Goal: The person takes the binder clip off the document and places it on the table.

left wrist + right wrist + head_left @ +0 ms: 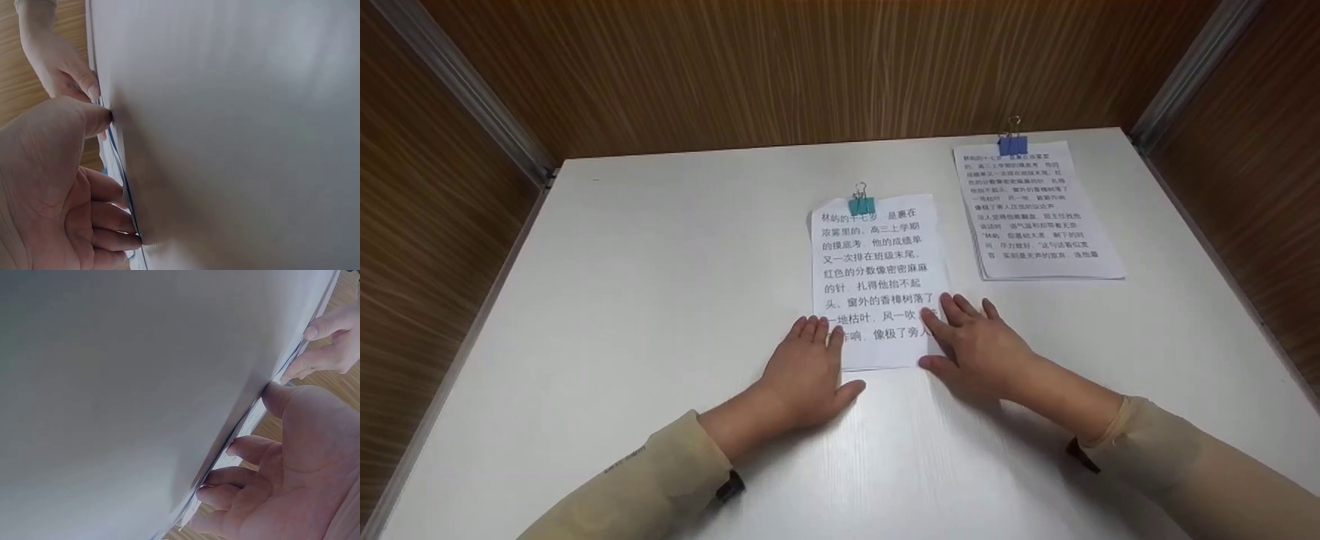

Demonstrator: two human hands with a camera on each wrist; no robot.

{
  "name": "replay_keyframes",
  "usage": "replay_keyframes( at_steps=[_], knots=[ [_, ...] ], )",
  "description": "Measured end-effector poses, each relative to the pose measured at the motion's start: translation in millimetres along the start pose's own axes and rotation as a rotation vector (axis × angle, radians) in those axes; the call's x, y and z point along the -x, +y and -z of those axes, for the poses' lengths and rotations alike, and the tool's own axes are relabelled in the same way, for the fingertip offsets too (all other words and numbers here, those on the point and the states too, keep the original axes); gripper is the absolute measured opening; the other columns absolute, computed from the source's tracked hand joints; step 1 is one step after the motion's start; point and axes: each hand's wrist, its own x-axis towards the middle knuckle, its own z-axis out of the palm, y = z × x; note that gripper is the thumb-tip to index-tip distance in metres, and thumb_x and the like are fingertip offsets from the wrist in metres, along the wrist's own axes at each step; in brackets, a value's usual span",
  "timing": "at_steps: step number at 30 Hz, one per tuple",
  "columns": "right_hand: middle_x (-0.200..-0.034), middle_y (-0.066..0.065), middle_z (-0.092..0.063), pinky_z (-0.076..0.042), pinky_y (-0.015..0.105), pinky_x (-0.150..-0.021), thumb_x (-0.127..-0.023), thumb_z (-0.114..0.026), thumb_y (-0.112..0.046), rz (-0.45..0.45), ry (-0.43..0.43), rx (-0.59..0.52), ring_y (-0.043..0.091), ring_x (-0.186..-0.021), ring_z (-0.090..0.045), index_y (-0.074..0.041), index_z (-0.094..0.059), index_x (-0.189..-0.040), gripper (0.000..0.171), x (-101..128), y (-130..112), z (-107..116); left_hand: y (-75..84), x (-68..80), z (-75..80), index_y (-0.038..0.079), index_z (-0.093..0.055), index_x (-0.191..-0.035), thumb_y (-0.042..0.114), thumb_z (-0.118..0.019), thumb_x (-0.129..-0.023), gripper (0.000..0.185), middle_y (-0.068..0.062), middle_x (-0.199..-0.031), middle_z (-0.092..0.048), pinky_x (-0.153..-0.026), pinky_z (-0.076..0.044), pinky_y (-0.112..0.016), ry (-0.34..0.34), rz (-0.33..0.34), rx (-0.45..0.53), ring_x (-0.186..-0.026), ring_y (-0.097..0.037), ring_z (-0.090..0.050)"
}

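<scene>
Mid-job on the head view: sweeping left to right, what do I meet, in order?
Beige fabric left sleeve → left hand → teal metal binder clip → right hand → beige fabric right sleeve.

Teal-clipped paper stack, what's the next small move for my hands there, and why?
Probably a light inward nudge to square the pages: your left hand and right hand lie at either side of the lower end of the paper stack, and a sheet beneath peeks out at its bottom edge.
</scene>
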Motion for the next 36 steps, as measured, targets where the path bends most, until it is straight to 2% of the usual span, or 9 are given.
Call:
replay_keyframes(
  at_steps=[9, 18, 26, 30, 36],
  knots=[
    [-0.160, 0.034, -0.040, -0.026, 0.074, -0.119, -0.101, -0.070, -0.045, 0.006, 0.004, 0.000, 0.053, -0.149, -0.038, -0.003, -0.050, -0.158, 0.073, 4.9, -7.8, -1.9, 3.6, 10.6, -3.0, -0.013, -0.048, -0.152, 0.059, -0.043, -0.108, 0.084, -0.036, -0.153, -0.048, -0.125, -0.030, -0.054, 0.025, -0.015, -0.052, -0.148, -0.046, -0.044],
    [-0.160, 0.033, -0.040, -0.026, 0.075, -0.118, -0.101, -0.070, -0.045, 0.009, 0.001, -0.013, 0.053, -0.148, -0.039, -0.003, -0.050, -0.157, 0.073, 13.8, -14.3, -2.2, 6.2, 20.6, -3.1, -0.013, -0.051, -0.149, 0.055, -0.048, -0.108, 0.080, -0.037, -0.150, -0.051, -0.124, -0.032, -0.054, 0.046, -0.031, -0.036, -0.145, -0.047, -0.047],
    [-0.158, 0.033, -0.044, -0.029, 0.076, -0.116, -0.101, -0.070, -0.047, 0.034, 0.032, -0.019, 0.052, -0.145, -0.044, -0.003, -0.054, -0.155, 0.072, 20.7, -12.8, -1.8, 8.5, 22.4, -2.2, -0.013, -0.049, -0.150, 0.053, -0.047, -0.108, 0.079, -0.037, -0.151, -0.050, -0.125, -0.031, -0.054, 0.023, -0.046, -0.040, -0.147, -0.045, -0.046],
    [-0.155, 0.031, -0.049, -0.029, 0.075, -0.117, -0.101, -0.070, -0.047, 0.031, 0.053, -0.074, 0.051, -0.144, -0.047, -0.005, -0.057, -0.153, 0.068, 19.6, -6.5, -1.1, 9.0, 22.4, -2.1, -0.013, -0.050, -0.150, 0.053, -0.048, -0.108, 0.078, -0.037, -0.151, -0.050, -0.125, -0.031, -0.055, 0.025, -0.048, -0.026, -0.147, -0.045, -0.046],
    [-0.148, 0.021, -0.061, -0.034, 0.069, -0.117, -0.101, -0.072, -0.045, 0.015, 0.108, -0.159, 0.043, -0.137, -0.057, -0.003, -0.060, -0.149, 0.065, 8.8, 5.0, 6.8, 9.2, 21.5, -2.4, -0.013, -0.048, -0.151, 0.053, -0.047, -0.108, 0.079, -0.036, -0.152, -0.049, -0.126, -0.029, -0.054, 0.015, -0.039, -0.022, -0.148, -0.044, -0.045]
  ],
)
